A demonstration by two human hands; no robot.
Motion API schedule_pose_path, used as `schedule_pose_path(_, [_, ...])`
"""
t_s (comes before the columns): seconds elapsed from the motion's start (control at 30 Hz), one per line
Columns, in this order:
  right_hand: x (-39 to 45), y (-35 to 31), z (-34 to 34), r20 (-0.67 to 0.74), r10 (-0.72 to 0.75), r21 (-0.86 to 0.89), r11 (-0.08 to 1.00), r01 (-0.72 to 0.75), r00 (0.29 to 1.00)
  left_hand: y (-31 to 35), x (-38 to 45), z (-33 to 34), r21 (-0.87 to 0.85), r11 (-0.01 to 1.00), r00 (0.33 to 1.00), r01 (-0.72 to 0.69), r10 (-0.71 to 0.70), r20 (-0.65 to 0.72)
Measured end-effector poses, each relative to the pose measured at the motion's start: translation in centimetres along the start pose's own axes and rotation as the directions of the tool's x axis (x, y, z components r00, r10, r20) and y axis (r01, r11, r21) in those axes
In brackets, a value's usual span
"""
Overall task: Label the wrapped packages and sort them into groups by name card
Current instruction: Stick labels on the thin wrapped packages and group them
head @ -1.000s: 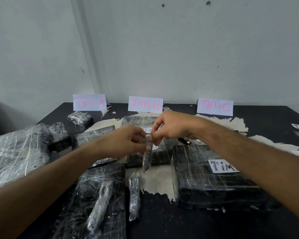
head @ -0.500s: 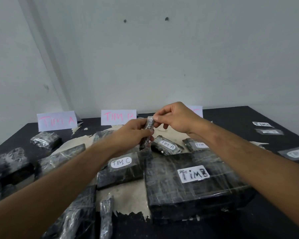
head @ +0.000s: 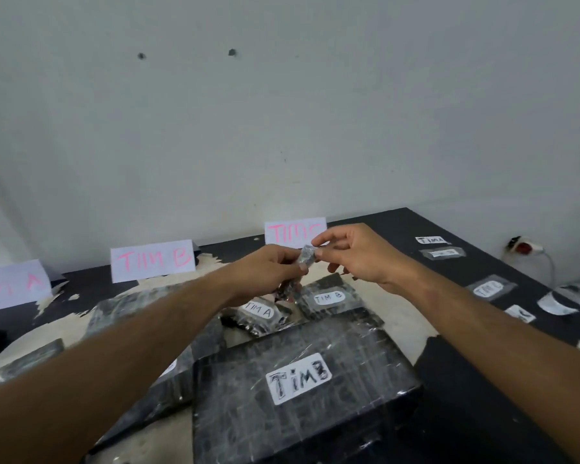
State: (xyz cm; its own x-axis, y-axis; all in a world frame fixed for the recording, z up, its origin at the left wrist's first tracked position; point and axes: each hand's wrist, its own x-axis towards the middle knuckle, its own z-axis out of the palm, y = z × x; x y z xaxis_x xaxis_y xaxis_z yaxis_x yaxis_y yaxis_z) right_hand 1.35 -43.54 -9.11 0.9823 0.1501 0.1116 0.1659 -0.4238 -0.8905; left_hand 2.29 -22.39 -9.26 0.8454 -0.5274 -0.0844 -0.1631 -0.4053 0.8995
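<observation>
Over on your left the TIM A card [head: 12, 285] runs partly out of view, so a package tossed that way goes down half blind and may stop short of its group. Beside it, the TIM B card [head: 152, 260] stands just behind the wrapped pile; a careless arm swing could tip it flat. Your left hand [head: 271, 270] has its fingers curled round a small wrapped package [head: 301, 270], held in the air above the TIM A package [head: 258, 313] and the small TIM B package [head: 329, 298]. Its film looks slick, so a loose grip could drop it among packages already named, where it would be easy to mistake for one of them. Your right hand [head: 355, 256] pinches the top end of the same package; whether a sticker sits under those fingertips cannot be told, and pulling there may tear the wrap instead of seating a label. The third card [head: 293, 232] is half hidden behind your hands, so read it before sorting. Far right, the loose labels [head: 442, 252] lie well apart on the table [head: 482, 363], and grabbing without reading the name would send this package to the wrong group.
</observation>
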Motion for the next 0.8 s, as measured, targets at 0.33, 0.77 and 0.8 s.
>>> schedule_pose_path(0.33, [-2.2,7.2,-7.8,-0.303,0.082,-0.073,0.991,-0.108,0.949,3.3,7.0,5.5,0.124,0.992,0.998,-0.024,0.017,0.056])
schedule_pose_path(0.77, [-7.6,12.0,-16.6,-0.051,0.32,-0.55,0.782,-0.294,0.946,3.0,8.5,10.0,0.073,0.997,0.998,-0.009,0.005,0.059])
schedule_pose_path(0.8, [-8.1,11.8,-16.6,0.006,0.355,-0.594,0.753,-0.282,0.935,2.8,8.5,10.2,0.085,0.996,0.998,-0.011,0.006,0.062])
